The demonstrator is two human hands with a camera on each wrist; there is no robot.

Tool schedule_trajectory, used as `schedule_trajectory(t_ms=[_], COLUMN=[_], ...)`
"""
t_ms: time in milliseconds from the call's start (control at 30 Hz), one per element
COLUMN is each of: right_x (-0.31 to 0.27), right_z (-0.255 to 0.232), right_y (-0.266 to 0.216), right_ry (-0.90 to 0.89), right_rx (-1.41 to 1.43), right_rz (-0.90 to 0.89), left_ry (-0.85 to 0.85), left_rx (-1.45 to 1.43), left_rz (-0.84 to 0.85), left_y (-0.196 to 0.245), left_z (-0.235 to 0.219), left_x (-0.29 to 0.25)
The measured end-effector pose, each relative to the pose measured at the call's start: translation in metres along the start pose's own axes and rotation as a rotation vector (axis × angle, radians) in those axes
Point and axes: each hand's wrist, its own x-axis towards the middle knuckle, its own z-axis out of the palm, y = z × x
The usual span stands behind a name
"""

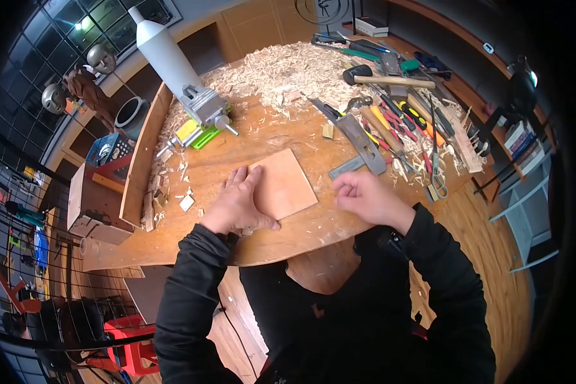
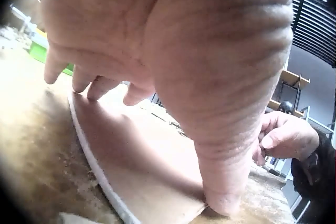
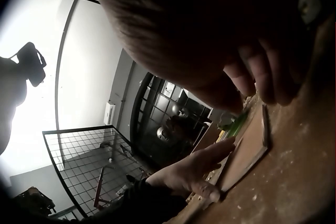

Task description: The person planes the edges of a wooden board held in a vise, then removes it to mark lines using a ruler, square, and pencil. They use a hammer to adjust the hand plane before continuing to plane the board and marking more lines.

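Observation:
A thin, square, pale wooden board [image 1: 287,184] lies flat on the workbench, turned at a slight angle. My left hand [image 1: 235,203] is spread at its left side, with the thumb at the near corner. In the left wrist view, the straight fingertips [image 2: 98,88] come down near the board's far end and the thumb tip touches its edge. To the right of the board, my right hand [image 1: 365,197] hangs close over the bench, fingers loosely curled, with nothing visible in them. Just beyond it lie a metal hand plane [image 1: 363,144] and a flat grey metal piece [image 1: 347,168].
Wood shavings [image 1: 281,73] heap at the back of the workbench [image 1: 249,150]. A grey clamp-like tool with a green base [image 1: 205,136] stands at the left, beside an upright plank [image 1: 148,157]. Chisels, pliers and a wooden-handled mallet [image 1: 393,81] crowd the right side. Small wood scraps [image 1: 186,203] lie nearby.

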Motion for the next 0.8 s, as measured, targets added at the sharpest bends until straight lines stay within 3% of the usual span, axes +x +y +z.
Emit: schedule_trajectory(t_ms=[33,100,133,200,267,333,400,433,467,533,567,633,667,800], right_x=[-0.005,-0.014,-0.018,-0.026,-0.030,-0.033,-0.030,-0.029,-0.028,-0.026,-0.025,-0.023,-0.022,-0.017], right_z=[0.003,0.007,0.006,0.001,-0.001,0.000,-0.002,-0.002,-0.001,0.000,0.000,-0.001,-0.001,-0.003], right_y=[0.001,0.003,0.000,-0.009,0.000,0.004,0.003,0.002,0.002,0.003,0.004,0.007,0.009,0.010], right_ry=[0.001,-0.026,-0.026,-0.054,-0.065,-0.084,-0.094,-0.094,-0.087,-0.077,-0.070,-0.060,-0.061,-0.059], right_rx=[0.002,-0.016,-0.016,0.027,0.063,0.099,0.126,0.125,0.116,0.108,0.120,0.131,0.128,0.088], right_rz=[0.003,-0.034,-0.032,0.008,-0.014,-0.040,0.004,0.003,-0.006,-0.014,-0.009,-0.008,-0.006,0.003], left_ry=[-0.003,0.232,0.232,0.172,-0.039,-0.497,-0.588,-0.619,-0.264,0.013,0.050,0.279,0.277,0.262], left_rx=[0.000,0.049,0.048,-0.266,-0.563,-0.750,-0.413,0.021,0.141,-0.332,-0.519,-0.300,-0.382,0.045], left_rz=[0.001,0.107,0.107,0.321,0.458,0.432,0.554,0.490,0.585,0.577,0.486,0.438,0.398,0.204], left_y=[0.003,0.015,0.026,0.058,0.094,0.120,0.123,0.134,0.120,0.119,0.123,0.112,0.102,0.056], left_z=[0.001,0.005,0.004,0.001,0.014,0.027,0.065,0.052,0.075,0.054,0.038,0.017,0.008,0.001], left_x=[-0.002,-0.010,-0.016,-0.033,-0.066,-0.086,-0.092,-0.088,-0.086,-0.079,-0.077,-0.058,-0.046,0.003])
